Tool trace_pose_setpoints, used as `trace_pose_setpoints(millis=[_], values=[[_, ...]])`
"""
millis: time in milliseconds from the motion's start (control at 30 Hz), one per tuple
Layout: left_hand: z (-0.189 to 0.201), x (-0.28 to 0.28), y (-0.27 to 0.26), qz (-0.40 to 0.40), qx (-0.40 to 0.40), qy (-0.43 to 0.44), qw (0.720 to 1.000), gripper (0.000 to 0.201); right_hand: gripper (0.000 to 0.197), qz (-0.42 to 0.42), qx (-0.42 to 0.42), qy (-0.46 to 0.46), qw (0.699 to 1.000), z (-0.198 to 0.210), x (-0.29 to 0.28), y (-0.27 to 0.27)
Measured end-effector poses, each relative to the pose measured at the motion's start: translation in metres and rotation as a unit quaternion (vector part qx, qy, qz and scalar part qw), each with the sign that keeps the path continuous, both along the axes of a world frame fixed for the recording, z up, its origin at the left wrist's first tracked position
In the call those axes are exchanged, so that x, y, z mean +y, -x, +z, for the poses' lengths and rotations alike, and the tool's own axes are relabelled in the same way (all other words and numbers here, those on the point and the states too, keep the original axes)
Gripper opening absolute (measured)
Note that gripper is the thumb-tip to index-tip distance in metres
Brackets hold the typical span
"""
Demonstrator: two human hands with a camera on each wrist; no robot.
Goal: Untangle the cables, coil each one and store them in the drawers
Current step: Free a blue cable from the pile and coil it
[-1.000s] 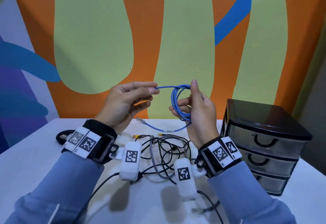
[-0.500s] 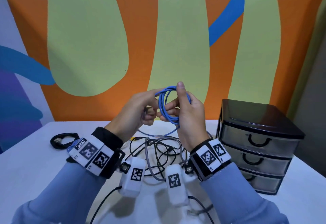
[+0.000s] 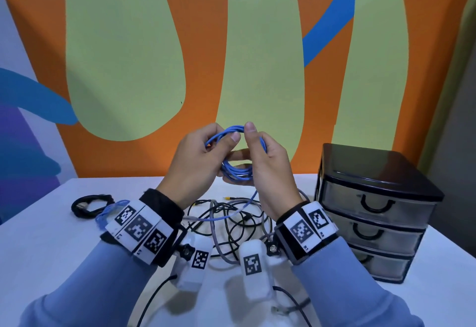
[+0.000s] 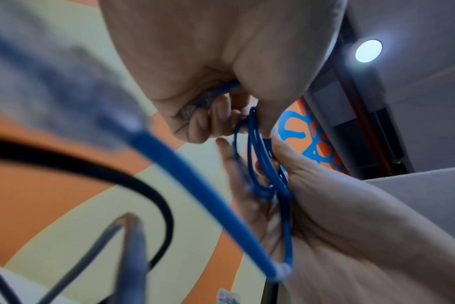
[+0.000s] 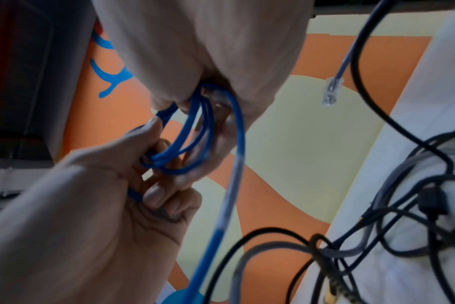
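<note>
Both hands — left hand [image 3: 198, 159], right hand [image 3: 268, 161] — grip the blue cable [image 3: 235, 170]; we are coiling it, and next should wind in its tail.

what the person wears

light blue long sleeves [image 3: 77, 293] cover both forearms. each wrist carries a black strap [image 3: 167, 208] faced with white panels printed with black square codes [image 3: 139, 227]. a white, rounded camera housing [image 3: 255, 267] hangs under each wrist, fixed by a knurled knob [image 3: 272, 249] and bearing its own code tag.
</note>
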State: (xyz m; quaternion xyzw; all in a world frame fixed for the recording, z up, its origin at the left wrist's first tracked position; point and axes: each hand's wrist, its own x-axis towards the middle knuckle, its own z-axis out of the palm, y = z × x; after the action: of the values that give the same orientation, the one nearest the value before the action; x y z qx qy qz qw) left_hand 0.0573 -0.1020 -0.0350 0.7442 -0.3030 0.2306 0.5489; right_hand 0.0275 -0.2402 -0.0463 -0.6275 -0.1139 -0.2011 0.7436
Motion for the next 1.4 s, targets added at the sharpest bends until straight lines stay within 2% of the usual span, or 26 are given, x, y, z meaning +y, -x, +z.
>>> trace_pose_setpoints(millis=[100,233,300,367,433,500,567,633,733,867,933,1000,1067,1133,1333,1400], values=[[0.000,0.003,-0.001,-0.036,0.031,0.019,0.999,0.041,0.054,0.022,0.017,-0.017,0.999,-0.001,-0.001,0.001],[0.001,0.013,-0.009,-0.112,0.110,0.066,0.985,0.033,0.044,-0.039,-0.007,-0.071,0.997,-0.004,-0.008,-0.006],[0.002,0.019,-0.015,-0.128,0.105,0.105,0.981,0.019,0.038,-0.059,-0.014,-0.083,0.995,-0.004,-0.011,-0.008],[0.001,0.023,-0.019,-0.080,0.050,0.074,0.993,0.006,0.036,-0.069,-0.020,-0.093,0.993,-0.004,-0.011,-0.008],[-0.002,0.023,-0.022,-0.008,-0.022,0.010,1.000,0.009,0.037,-0.068,-0.027,-0.099,0.992,-0.003,-0.009,-0.008],[-0.004,0.020,-0.021,0.097,-0.101,-0.048,0.989,0.008,0.037,-0.062,-0.034,-0.098,0.993,-0.003,-0.007,-0.006],[-0.004,0.016,-0.016,0.156,-0.122,-0.049,0.979,0.007,0.040,-0.053,-0.036,-0.093,0.994,-0.004,-0.002,-0.005],[-0.003,0.010,-0.011,0.126,-0.076,-0.035,0.989,0.012,0.044,-0.052,-0.037,-0.089,0.994,-0.006,0.002,-0.005],[0.000,0.002,-0.001,0.019,0.048,0.008,0.999,0.021,0.045,-0.061,-0.036,-0.086,0.994,-0.008,0.004,-0.004],[0.005,-0.003,0.008,-0.100,0.185,0.126,0.970,0.029,0.056,-0.127,-0.043,-0.048,0.990,-0.014,0.005,-0.013],[0.004,-0.005,0.011,-0.125,0.192,0.128,0.965,0.022,0.064,-0.160,-0.052,-0.017,0.986,-0.016,0.004,-0.016],[0.001,-0.006,0.013,-0.122,0.172,0.096,0.973,0.016,0.064,-0.163,-0.052,-0.013,0.985,-0.018,0.002,-0.016],[-0.002,-0.006,0.011,-0.111,0.168,0.082,0.976,0.022,0.064,-0.150,-0.043,-0.010,0.988,-0.018,0.001,-0.015],[-0.004,-0.006,0.008,-0.113,0.177,0.104,0.972,0.028,0.066,-0.129,-0.037,-0.007,0.991,-0.017,-0.002,-0.014],[-0.001,-0.010,0.011,-0.173,0.241,0.263,0.918,0.036,0.056,-0.048,0.011,-0.021,0.999,-0.009,-0.008,-0.009],[-0.001,-0.010,0.009,-0.198,0.260,0.287,0.900,0.037,0.053,-0.031,0.027,-0.031,0.999,-0.010,-0.009,-0.010]])
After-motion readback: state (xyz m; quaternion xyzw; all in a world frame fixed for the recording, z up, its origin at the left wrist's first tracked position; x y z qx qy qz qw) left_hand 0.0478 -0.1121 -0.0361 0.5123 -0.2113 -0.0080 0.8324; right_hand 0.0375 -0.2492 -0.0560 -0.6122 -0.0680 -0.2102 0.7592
